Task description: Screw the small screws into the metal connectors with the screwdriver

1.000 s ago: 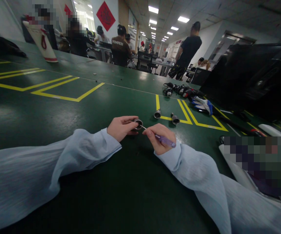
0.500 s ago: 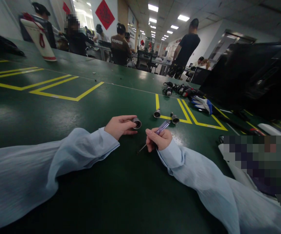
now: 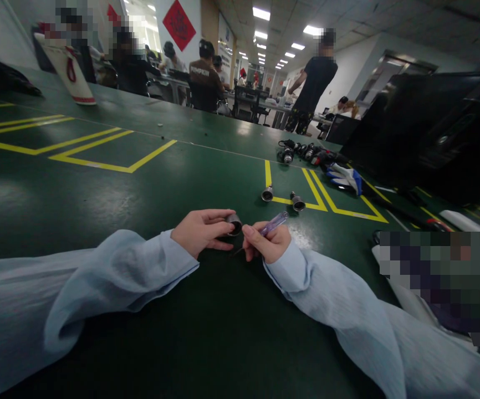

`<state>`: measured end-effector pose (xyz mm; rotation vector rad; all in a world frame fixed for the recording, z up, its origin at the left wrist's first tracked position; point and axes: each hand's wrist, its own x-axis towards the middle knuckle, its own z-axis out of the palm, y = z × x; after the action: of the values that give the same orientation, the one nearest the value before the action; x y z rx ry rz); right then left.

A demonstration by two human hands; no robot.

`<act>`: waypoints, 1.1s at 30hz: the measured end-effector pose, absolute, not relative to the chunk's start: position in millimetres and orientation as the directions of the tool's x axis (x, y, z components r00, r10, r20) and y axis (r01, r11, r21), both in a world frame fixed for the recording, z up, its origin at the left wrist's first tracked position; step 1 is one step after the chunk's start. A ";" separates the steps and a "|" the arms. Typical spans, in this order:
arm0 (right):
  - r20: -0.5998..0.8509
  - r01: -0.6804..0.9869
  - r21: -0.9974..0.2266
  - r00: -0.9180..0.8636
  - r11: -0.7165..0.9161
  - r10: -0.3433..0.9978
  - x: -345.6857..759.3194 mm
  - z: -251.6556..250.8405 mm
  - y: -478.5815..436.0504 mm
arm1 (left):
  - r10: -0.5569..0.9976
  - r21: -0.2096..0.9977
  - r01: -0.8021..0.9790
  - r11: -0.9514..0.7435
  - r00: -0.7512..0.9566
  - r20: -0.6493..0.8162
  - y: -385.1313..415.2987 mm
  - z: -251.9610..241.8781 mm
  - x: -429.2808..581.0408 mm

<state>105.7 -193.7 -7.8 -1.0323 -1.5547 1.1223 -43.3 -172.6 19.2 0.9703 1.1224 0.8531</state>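
My left hand (image 3: pixel 202 229) is closed round a round, hollow metal fitting (image 3: pixel 234 224), its dark opening turned toward my right hand. A screwdriver with a clear purple handle (image 3: pixel 274 224) is pinched in my right hand (image 3: pixel 270 241). Its thin shaft points down and left, and its tip is hard to make out near the left fingertips. Beyond my right hand lie two similar metal fittings, a left one (image 3: pixel 267 193) and a right one (image 3: pixel 297 203), both apart from my hands.
Dark cabled parts (image 3: pixel 289 154) and a blue-and-white glove (image 3: pixel 345 178) lie farther back at right. A black monitor (image 3: pixel 427 133) stands at the right edge. Yellow tape (image 3: pixel 129 169) marks the green tabletop (image 3: pixel 207 332). Several people sit or stand beyond the table.
My left hand has come down and slightly left with the metal fitting. My right hand has shifted a little left, and the screwdriver handle now lies flatter. A standing person in the background has turned.
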 end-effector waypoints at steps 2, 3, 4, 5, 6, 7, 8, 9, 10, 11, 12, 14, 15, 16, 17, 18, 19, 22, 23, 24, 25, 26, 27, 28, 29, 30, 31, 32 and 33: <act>0.217 0.125 -0.961 -0.215 0.248 0.952 105.2 -9.0 -192.9 | 0.916 0.935 -0.041 0.352 0.222 -0.335 -173.4 20.5 -42.3; 0.226 0.131 -0.957 -0.214 0.258 0.950 104.9 -9.3 -192.8 | 0.916 0.936 -0.030 0.351 0.221 -0.336 -173.4 21.0 -41.9; 0.234 0.136 -0.954 -0.213 0.266 0.949 104.5 -9.4 -192.9 | 0.916 0.937 -0.021 0.349 0.219 -0.336 -173.4 21.3 -41.6; 0.241 0.140 -0.952 -0.211 0.274 0.947 104.1 -9.4 -193.1 | 0.915 0.937 -0.016 0.350 0.221 -0.338 -173.2 21.4 -41.4; 0.247 0.143 -0.949 -0.210 0.280 0.946 103.6 -9.2 -193.5 | 0.913 0.936 -0.013 0.352 0.223 -0.340 -172.9 21.2 -41.3; 0.252 0.147 -0.947 -0.209 0.285 0.945 103.0 -9.0 -194.0 | 0.912 0.936 -0.012 0.353 0.227 -0.341 -172.6 20.9 -41.3; 0.255 0.152 -0.945 -0.209 0.289 0.944 102.5 -8.9 -194.5 | 0.912 0.936 -0.014 0.353 0.230 -0.341 -172.4 20.4 -41.3; 0.256 0.156 -0.944 -0.211 0.292 0.943 102.0 -8.9 -194.9 | 0.912 0.936 -0.016 0.353 0.231 -0.339 -172.2 19.8 -41.4; 0.258 0.160 -0.942 -0.216 0.294 0.942 101.6 -9.0 -195.2 | 0.911 0.935 -0.018 0.354 0.233 -0.340 -172.1 19.3 -41.5; 0.257 0.166 -0.941 -0.222 0.296 0.941 101.4 -9.2 -195.5 | 0.911 0.935 -0.019 0.355 0.233 -0.341 -172.1 18.7 -41.6; 0.254 0.174 -0.939 -0.226 0.296 0.940 101.4 -9.5 -195.6 | 0.911 0.934 -0.024 0.356 0.234 -0.341 -172.0 18.3 -41.6; 0.263 0.172 -0.937 -0.227 0.305 0.938 102.2 -9.8 -195.9 | 0.912 0.933 -0.053 0.356 0.239 -0.334 -171.5 17.8 -41.4; 0.283 0.159 -0.934 -0.218 0.320 0.934 102.9 -9.8 -196.0 | 0.916 0.933 -0.074 0.352 0.232 -0.328 -170.7 17.7 -41.3; 0.309 0.140 -0.930 -0.199 0.339 0.930 103.8 -9.5 -196.2 | 0.922 0.933 -0.098 0.347 0.218 -0.320 -169.3 17.7 -41.1; 0.343 0.117 -0.924 -0.172 0.365 0.923 104.9 -9.2 -196.5 | 0.929 0.933 -0.124 0.339 0.198 -0.312 -167.3 17.8 -40.9; 0.385 0.098 -0.911 -0.138 0.400 0.912 105.8 -8.6 -196.8 | 0.936 0.932 -0.147 0.330 0.181 -0.303 -164.7 17.8 -40.7; 0.430 0.094 -0.893 -0.101 0.439 0.897 106.7 -7.9 -197.0 | 0.942 0.933 -0.168 0.320 0.166 -0.293 -161.5 17.9 -40.6; 0.564 0.170 -0.809 -0.042 0.562 0.825 108.4 -5.1 -196.9 | 0.957 0.933 -0.233 0.275 0.155 -0.243 -150.5 17.6 -40.2; 0.603 0.208 -0.773 -0.049 0.599 0.796 108.5 -4.0 -196.3 | 0.962 0.933 -0.251 0.260 0.151 -0.227 -147.0 17.4 -40.2; 0.633 0.243 -0.740 -0.065 0.627 0.772 108.5 -3.0 -195.0 | 0.965 0.932 -0.265 0.249 0.148 -0.216 -143.9 17.2 -40.2; 0.653 0.271 -0.712 -0.084 0.648 0.753 108.3 -2.3 -193.1 | 0.968 0.930 -0.278 0.240 0.143 -0.207 -141.1 17.0 -40.4; 0.670 0.291 -0.688 -0.098 0.665 0.736 107.9 -1.9 -190.5 | 0.969 0.929 -0.288 0.234 0.143 -0.200 -138.8 16.8 -40.6; 0.684 0.305 -0.669 -0.104 0.678 0.722 107.3 -2.0 -187.1 | 0.970 0.926 -0.298 0.231 0.147 -0.194 -136.9 16.6 -41.0; 0.697 0.314 -0.654 -0.103 0.688 0.709 106.5 -2.5 -183.1 | 0.970 0.925 -0.306 0.227 0.153 -0.188 -135.4 16.5 -41.5; 0.717 0.318 -0.638 -0.088 0.701 0.692 105.7 -3.4 -178.8 | 0.971 0.924 -0.312 0.221 0.157 -0.179 -134.1 16.5 -41.9; 0.734 0.324 -0.623 -0.074 0.712 0.676 104.8 -4.5 -174.3 | 0.972 0.924 -0.315 0.215 0.160 -0.171 -133.0 16.5 -42.3; 0.748 0.331 -0.608 -0.065 0.721 0.661 103.9 -5.7 -170.1 | 0.974 0.925 -0.317 0.208 0.157 -0.165 -132.1 16.5 -42.6; 0.762 0.337 -0.592 -0.064 0.733 0.645 103.1 -6.8 -166.3 | 0.976 0.926 -0.318 0.201 0.151 -0.160 -131.4 16.5 -42.7; 0.775 0.344 -0.573 -0.067 0.743 0.629 102.3 -7.6 -163.1 | 0.977 0.927 -0.320 0.194 0.143 -0.155 -130.8 16.5 -42.7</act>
<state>102.3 -163.1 -7.6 -0.7843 -1.6749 0.2787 -42.7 -130.8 16.5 0.8866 0.9581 1.1390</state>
